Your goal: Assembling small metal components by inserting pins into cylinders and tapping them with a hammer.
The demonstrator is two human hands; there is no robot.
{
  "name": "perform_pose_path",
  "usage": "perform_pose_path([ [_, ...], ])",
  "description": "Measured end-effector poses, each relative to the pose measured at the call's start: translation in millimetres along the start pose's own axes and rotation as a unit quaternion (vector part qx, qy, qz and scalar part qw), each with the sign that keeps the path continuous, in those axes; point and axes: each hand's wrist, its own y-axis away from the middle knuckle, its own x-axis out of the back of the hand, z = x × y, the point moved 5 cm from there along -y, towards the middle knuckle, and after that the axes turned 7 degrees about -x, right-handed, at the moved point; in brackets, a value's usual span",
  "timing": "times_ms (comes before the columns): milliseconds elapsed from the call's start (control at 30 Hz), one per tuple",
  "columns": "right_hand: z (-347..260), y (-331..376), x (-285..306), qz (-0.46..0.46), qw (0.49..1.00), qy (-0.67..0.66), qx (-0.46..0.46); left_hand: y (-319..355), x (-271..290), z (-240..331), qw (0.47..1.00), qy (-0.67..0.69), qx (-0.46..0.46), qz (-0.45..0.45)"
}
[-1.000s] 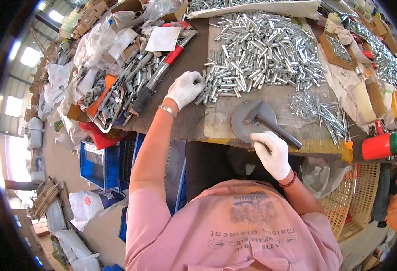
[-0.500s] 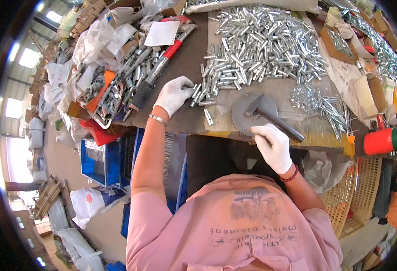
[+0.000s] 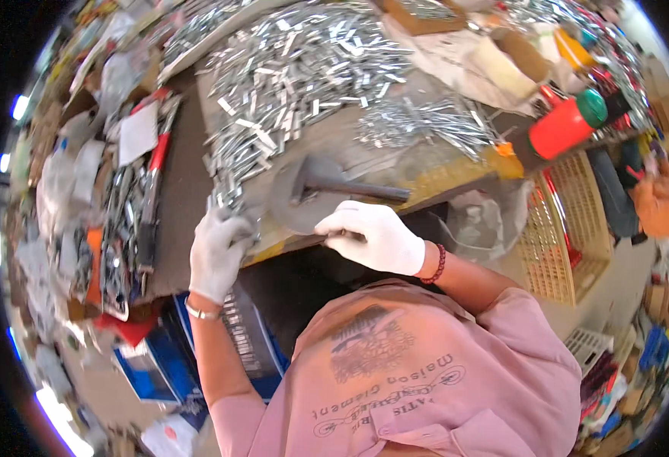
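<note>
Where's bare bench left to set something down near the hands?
One bare brown strip lies left of the metal pile, between it and the red-handled tool, above the left hand. A smaller patch lies beyond the hammer, before the loose rods. Elsewhere the bench is crowded. The right hand rests on its front edge.

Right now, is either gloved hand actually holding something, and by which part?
The left hand closes on small silver metal pieces at the pile's near edge. The right hand rests at the grey round plate's near rim; a grip cannot be told.
</note>
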Motion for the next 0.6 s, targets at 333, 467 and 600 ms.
perform_pose_path([
  [333,70.9,-13.9,167.1,0.228,0.845,0.476,-0.08,-19.0,-22.7,60.7,0.993,0.037,-0.068,0.085],
  [467,83.3,-36.8,160.6,0.179,0.817,0.548,-0.037,-23.0,-39.2,69.2,0.994,0.02,-0.077,0.081],
  [600,93.3,-43.2,160.3,0.167,0.827,0.537,-0.021,-20.5,-46.1,60.8,0.994,0.058,-0.037,0.08],
])
